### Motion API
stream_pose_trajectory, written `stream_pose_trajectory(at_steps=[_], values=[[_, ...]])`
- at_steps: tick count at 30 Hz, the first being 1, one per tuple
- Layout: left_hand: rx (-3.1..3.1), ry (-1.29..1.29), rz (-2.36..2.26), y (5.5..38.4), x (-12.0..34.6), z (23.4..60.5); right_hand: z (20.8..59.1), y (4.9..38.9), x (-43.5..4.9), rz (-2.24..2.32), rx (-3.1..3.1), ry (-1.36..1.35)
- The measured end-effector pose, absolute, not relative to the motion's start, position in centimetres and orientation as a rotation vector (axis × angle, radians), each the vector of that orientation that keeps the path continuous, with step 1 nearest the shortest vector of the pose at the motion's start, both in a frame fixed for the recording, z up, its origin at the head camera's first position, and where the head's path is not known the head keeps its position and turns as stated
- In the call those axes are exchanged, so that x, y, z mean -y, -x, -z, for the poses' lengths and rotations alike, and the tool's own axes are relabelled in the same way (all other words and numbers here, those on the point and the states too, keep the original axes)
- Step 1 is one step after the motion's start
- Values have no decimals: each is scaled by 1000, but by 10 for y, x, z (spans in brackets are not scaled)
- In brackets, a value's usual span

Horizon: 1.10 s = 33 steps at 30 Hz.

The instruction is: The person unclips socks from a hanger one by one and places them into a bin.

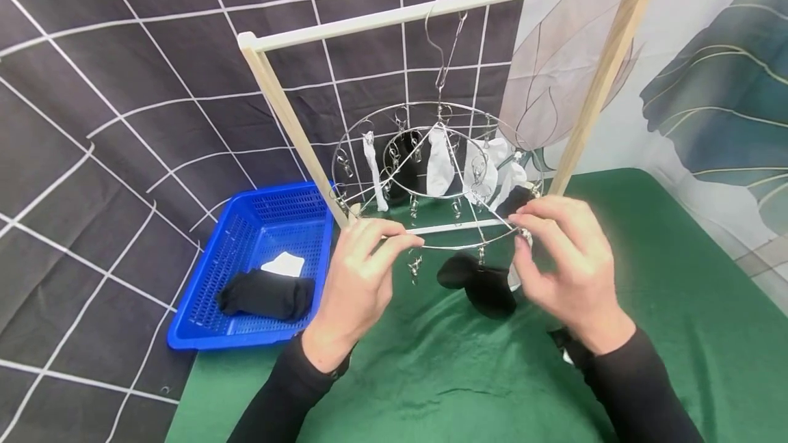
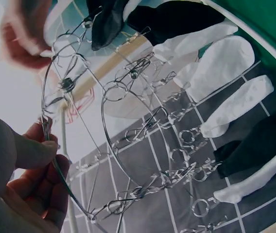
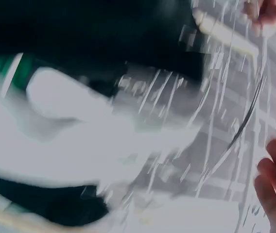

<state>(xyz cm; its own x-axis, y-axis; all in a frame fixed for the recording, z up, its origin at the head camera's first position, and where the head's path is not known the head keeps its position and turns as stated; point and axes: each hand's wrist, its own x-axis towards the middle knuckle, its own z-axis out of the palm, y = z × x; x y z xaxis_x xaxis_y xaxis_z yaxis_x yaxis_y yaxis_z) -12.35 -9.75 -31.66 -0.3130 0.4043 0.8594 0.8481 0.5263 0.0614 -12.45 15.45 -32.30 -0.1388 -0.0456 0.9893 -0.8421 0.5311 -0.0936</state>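
A round wire sock hanger [image 1: 431, 104] with two rings and dangling clips hangs from a wooden rack. My left hand [image 1: 363, 272] pinches the near left part of its outer ring between thumb and fingers. At the near right rim, my right hand [image 1: 569, 258] has bent fingers, with thumb and index tips apart around a clip [image 1: 525, 234]; contact is unclear. White socks [image 1: 440, 163] and a black sock [image 1: 403, 166] hang at the far side. Black socks [image 1: 489, 289] hang at the near right. The right wrist view is badly blurred.
A blue basket [image 1: 203, 292] stands at the left, holding a folded black sock [image 1: 267, 294] and a white piece [image 1: 284, 264]. Wooden rack posts [image 1: 606, 74] flank the hanger. A green cloth [image 1: 431, 374] covers the table, and a grid-patterned curtain [image 1: 111, 176] hangs behind.
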Motion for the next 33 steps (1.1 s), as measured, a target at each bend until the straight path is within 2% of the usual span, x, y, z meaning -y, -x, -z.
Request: stream_pose_trajectory(at_steps=[7, 14, 19, 25, 33], values=[[1961, 1027, 763, 129, 113, 316, 329, 138, -180, -836, 1688, -963], [1944, 987, 787, 131, 122, 317, 327, 136, -171, -829, 1584, -1016], [1838, 859, 898, 123, 120, 317, 325, 129, -162, -812, 1569, -1006], [1653, 694, 1385, 107, 106, 341, 323, 123, -154, -802, 1563, -1006], [1928, 873, 2088, 102, 92, 383, 323, 117, -143, -779, 1595, -1014]])
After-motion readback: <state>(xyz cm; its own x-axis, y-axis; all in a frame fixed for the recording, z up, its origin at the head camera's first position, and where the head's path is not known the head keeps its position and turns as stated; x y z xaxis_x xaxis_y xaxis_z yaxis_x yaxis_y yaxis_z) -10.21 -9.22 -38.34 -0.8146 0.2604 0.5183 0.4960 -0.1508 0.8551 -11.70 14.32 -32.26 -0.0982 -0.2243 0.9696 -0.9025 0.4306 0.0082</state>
